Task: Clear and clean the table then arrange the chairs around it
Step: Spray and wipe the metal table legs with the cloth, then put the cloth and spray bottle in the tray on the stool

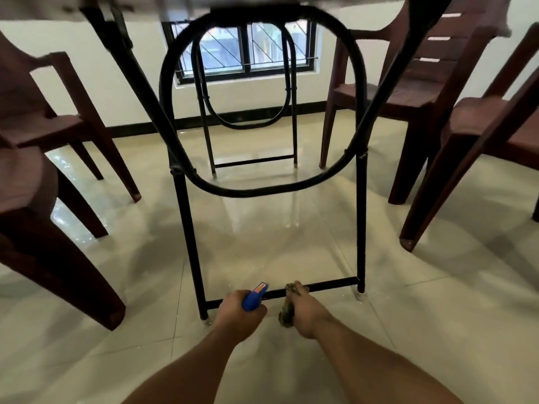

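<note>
Left forearm (186, 365), right forearm (379, 360) reached toward lower centre; left hand (237, 313) gripped spray bottle (253, 298), right hand (304, 312) clutched cloth (286, 314).

**Light:** bright daylight from the window (242, 51), far beyond the fingers (298, 289) of the right hand (304, 312); panes washed pale.
**Glare:** white reflections on the glossy floor tiles (262, 176) ahead of the fingers, streaking toward them.
**Shadows:** soft and grey, spread on the tiles left and right of the fingers, under the chairs (408, 91) and the table frame (186, 228).
**Blur:** table underside (262, 4), high above the fingers, smeared; chair edges far out to either side soft.
**Distortion:** wide-angle bowing; straight legs lean outward, away from the fingers.
</note>
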The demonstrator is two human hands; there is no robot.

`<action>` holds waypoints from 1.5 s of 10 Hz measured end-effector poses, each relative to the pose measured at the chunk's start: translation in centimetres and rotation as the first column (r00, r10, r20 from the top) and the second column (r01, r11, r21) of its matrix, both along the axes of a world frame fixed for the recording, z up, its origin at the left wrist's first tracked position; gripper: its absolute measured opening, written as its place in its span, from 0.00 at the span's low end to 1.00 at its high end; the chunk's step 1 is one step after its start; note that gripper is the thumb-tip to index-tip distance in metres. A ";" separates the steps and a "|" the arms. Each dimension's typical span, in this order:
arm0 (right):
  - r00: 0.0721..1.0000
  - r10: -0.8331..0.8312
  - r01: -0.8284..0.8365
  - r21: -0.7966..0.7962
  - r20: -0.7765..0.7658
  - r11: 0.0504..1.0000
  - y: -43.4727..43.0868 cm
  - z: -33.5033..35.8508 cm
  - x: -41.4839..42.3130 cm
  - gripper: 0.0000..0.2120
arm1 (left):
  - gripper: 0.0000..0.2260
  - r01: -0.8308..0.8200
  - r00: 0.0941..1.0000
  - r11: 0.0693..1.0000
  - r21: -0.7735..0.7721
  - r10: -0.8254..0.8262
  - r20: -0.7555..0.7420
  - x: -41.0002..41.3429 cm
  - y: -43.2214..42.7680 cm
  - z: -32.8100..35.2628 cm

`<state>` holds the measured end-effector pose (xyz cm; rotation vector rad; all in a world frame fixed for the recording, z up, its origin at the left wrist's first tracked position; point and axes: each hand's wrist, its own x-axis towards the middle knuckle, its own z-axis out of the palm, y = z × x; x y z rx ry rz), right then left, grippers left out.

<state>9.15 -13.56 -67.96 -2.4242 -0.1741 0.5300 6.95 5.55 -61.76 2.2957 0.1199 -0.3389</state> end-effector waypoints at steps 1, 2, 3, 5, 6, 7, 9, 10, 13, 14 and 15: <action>0.972 -0.222 0.226 0.051 -0.079 0.973 -1.5 3.0 -1.4 0.18 | 0.08 0.032 0.999 0.994 0.106 -0.035 0.021 -1.2 -0.4 3.2; 0.973 -0.213 0.213 -0.007 -0.087 0.977 -2.8 8.2 -2.3 0.25 | 0.12 0.110 0.994 0.977 0.182 -0.110 -0.008 -1.9 -1.4 7.6; 0.905 -0.377 0.397 0.072 -0.197 0.915 -4.4 10.8 -4.4 0.23 | 0.13 0.220 0.973 0.964 0.152 -0.208 -0.096 -2.2 -2.9 12.0; 0.874 -0.389 0.372 -0.115 -0.292 0.921 -5.6 25.9 -10.7 0.27 | 0.15 0.301 0.946 0.944 0.137 -0.278 -0.167 -6.1 -5.4 22.7; 0.872 -0.394 0.378 -0.112 -0.291 0.919 -6.0 32.3 -13.5 0.33 | 0.13 0.432 0.885 0.892 0.129 -0.392 -0.250 -8.2 -6.0 28.1; 0.800 -0.523 0.524 -0.083 -0.293 0.848 -7.1 38.5 -16.7 0.30 | 0.10 0.534 0.825 0.833 0.146 -0.476 -0.304 -10.2 -7.8 35.4; 0.641 -0.707 0.713 -0.112 -0.299 0.693 -9.2 51.5 -24.7 0.35 | 0.11 0.699 0.698 0.705 0.122 -0.634 -0.334 -13.7 -12.4 48.8; 0.542 -0.797 0.804 -0.112 -0.266 0.584 -10.4 57.2 -27.9 0.34 | 0.10 0.752 0.635 0.656 0.065 -0.696 -0.336 -15.2 -15.7 53.2; 0.162 -0.978 0.978 -0.108 -0.130 0.177 -16.2 65.1 -40.5 0.33 | 0.14 0.942 0.316 0.333 -0.053 -0.927 -0.203 -23.0 -29.1 58.5; 0.011 -0.995 0.995 -0.099 -0.100 0.021 -18.8 66.8 -46.0 0.32 | 0.15 0.985 0.167 0.172 -0.020 -0.976 -0.143 -27.3 -33.4 60.2; -0.081 -0.996 0.992 -0.098 -0.039 -0.077 -21.5 67.3 -51.8 0.32 | 0.14 0.999 0.038 0.040 -0.019 -0.992 -0.122 -32.2 -37.7 61.2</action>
